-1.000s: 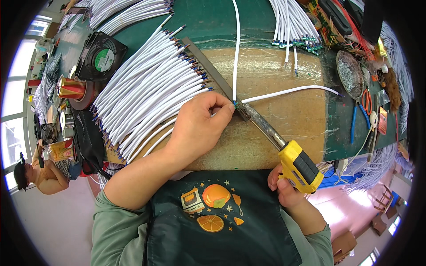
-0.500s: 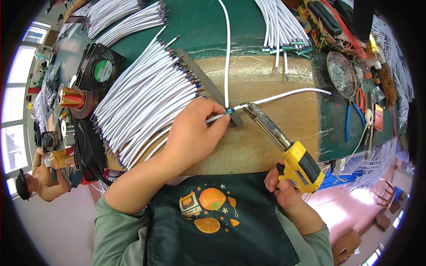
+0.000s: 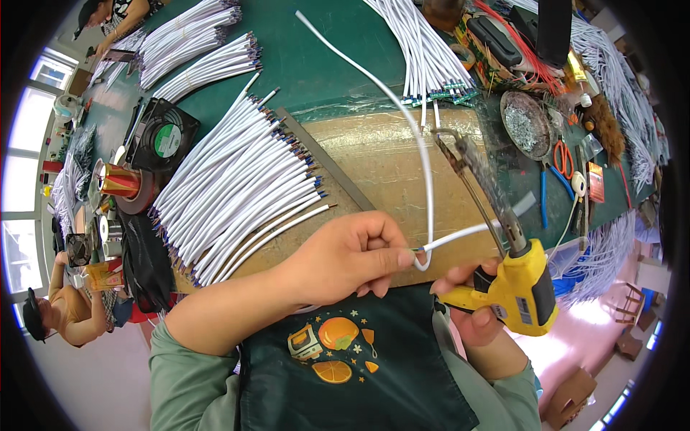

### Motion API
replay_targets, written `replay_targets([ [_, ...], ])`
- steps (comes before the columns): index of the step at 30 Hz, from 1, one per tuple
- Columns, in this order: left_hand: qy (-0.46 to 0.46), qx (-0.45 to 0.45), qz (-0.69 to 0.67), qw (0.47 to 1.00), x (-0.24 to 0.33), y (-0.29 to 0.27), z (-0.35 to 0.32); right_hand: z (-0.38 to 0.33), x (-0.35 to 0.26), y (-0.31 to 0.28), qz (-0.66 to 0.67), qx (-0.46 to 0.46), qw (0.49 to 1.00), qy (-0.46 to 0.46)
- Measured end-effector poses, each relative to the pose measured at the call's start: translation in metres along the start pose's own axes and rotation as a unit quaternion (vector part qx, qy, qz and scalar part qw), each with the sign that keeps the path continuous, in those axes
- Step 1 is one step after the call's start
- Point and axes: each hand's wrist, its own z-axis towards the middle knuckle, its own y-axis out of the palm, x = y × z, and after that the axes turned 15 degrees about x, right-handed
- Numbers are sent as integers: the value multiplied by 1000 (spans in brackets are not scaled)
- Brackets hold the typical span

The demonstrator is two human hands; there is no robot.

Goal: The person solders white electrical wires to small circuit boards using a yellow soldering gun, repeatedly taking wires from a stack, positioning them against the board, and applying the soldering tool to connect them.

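My left hand (image 3: 352, 251) pinches a white cable (image 3: 425, 165) at its joint, where a small bit of green (image 3: 418, 251) shows beside the thumb. From there one length arcs up to the far side of the table, and another runs right, blurred, behind the soldering gun. A yellow and black soldering gun (image 3: 530, 287) is in my right hand (image 3: 480, 327), fingers wrapped round its handle. Its bent tip points away from me, apart from the joint. Left of my left hand lies a row of white cables (image 3: 237, 187) with dark stripped ends, along a metal bar (image 3: 327, 161).
A brown work board (image 3: 381, 158) covers the near table. Finished-looking cables with green ends (image 3: 431, 65) lie at the back. To the right are a round dish (image 3: 527, 126), orange-handled scissors (image 3: 563, 158) and blue-handled pliers (image 3: 544, 197). A black fan (image 3: 164, 133) stands left. Other people are at far left.
My left hand has come nearer and right, carrying the cable joint off the end of the metal bar. The soldering gun has swung right, its tip now away from the joint.
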Motion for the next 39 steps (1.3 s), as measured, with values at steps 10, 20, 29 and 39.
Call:
replay_targets([
  [10,49,228,124,964,-19,-34,28,84,43,32,-2,-73,997,31],
  [20,81,217,225,946,-18,-49,31,90,43,38,-34,-25,998,39],
  [29,88,214,251,940,-9,-49,31,43,33,7,-70,-46,996,40],
  [39,83,209,249,942,-12,-49,30,0,41,-46,-49,-65,988,130],
])
